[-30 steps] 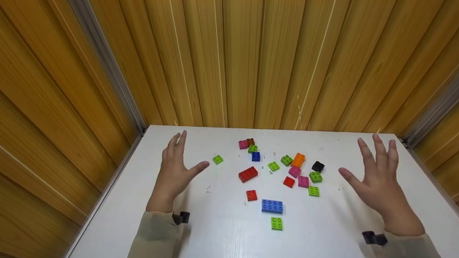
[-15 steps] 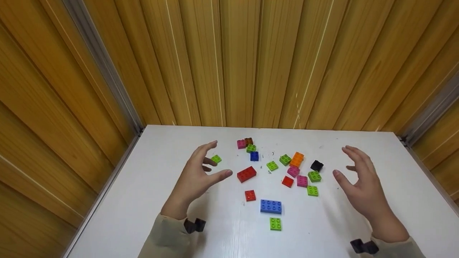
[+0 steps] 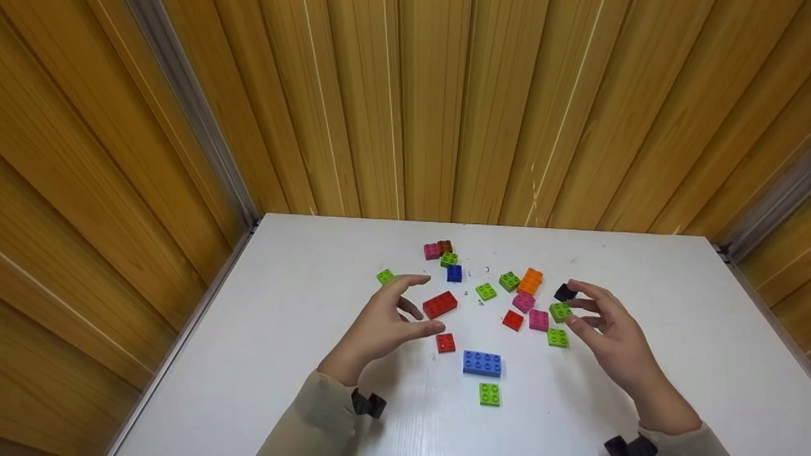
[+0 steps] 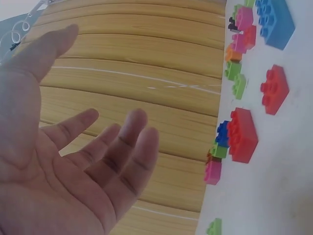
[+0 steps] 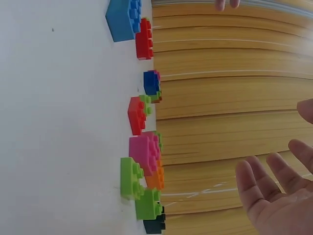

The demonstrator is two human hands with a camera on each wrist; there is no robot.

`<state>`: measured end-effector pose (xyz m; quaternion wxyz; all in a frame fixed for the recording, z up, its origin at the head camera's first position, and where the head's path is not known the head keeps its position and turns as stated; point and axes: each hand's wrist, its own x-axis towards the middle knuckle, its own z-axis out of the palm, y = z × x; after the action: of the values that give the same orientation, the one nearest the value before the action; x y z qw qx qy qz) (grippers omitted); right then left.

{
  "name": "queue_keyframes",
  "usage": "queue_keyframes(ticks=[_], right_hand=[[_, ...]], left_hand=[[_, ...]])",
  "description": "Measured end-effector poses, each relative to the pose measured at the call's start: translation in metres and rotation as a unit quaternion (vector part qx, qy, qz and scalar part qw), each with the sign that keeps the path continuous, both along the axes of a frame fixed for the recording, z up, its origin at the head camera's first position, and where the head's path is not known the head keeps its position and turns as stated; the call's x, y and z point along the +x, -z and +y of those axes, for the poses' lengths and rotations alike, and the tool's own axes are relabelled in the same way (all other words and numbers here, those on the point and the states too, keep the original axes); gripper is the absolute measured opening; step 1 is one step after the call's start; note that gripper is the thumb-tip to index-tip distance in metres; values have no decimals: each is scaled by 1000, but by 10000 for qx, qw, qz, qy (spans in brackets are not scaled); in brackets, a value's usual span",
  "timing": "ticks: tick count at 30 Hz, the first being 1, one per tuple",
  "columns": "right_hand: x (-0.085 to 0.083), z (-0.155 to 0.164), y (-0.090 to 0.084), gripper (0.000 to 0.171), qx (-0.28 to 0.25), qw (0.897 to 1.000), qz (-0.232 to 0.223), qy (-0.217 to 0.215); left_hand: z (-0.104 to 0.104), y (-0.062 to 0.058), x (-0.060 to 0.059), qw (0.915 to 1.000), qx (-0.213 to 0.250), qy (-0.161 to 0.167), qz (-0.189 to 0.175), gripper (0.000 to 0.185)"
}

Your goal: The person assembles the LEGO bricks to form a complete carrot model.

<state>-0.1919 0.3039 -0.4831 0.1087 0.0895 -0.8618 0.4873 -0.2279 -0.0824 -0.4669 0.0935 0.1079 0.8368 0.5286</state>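
My left hand (image 3: pixel 383 323) hovers above the table, thumb and fingers apart and loosely bent, with nothing between them. Just right of its fingertips lie a long red building brick (image 3: pixel 440 305) and a small red brick (image 3: pixel 445 342). My right hand (image 3: pixel 608 332) is also raised, its fingers slightly bent and holding nothing. In the head view its fingertips overlap a black brick (image 3: pixel 564 292) and a green brick (image 3: pixel 559 311). Both wrist views show the palms free of any brick, the left hand (image 4: pixel 93 161) and the right hand (image 5: pixel 283 196) held above the white surface.
Across the white table (image 3: pixel 285 266) lie more bricks: a blue one (image 3: pixel 482 363), an orange one (image 3: pixel 530 281), pink ones (image 3: pixel 538 320), a dark blue one (image 3: pixel 454 273) and several green ones (image 3: pixel 489 394). A wood-look panel wall (image 3: pixel 431 114) stands behind the table.
Both hands have moved inward, the left to the right and the right to the left, and their spread fingers have bent. The bricks lie as before; the head view shifts slightly.
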Motion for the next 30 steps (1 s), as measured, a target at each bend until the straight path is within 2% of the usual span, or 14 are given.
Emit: queue_keyframes(ticks=[5,11,14,17,23,27,30], right_hand=[[1,-3,7,50,-148,9971,-739,49],[2,-14,19,55,-636,9830,-1712,-215],[3,-20,25,55,-849,9768,-1941,-323],[4,-25,30,51,-908,9722,-2124,-393],[10,-37,41,43,-624,9621,-2479,-952],[14,-43,48,38,-279,9541,-2655,-1353],[17,-47,51,35,3,9489,-2777,-1498]], left_hand=[[12,8,-2,9993,76,107,-359,79],[23,19,-6,9951,431,502,-738,76],[31,25,-7,9923,550,700,-859,73],[38,32,-4,9900,422,806,-1079,69],[48,48,6,9868,144,828,-1382,65],[53,55,9,9871,83,913,-1310,58],[55,59,11,9882,-19,939,-1207,54]])
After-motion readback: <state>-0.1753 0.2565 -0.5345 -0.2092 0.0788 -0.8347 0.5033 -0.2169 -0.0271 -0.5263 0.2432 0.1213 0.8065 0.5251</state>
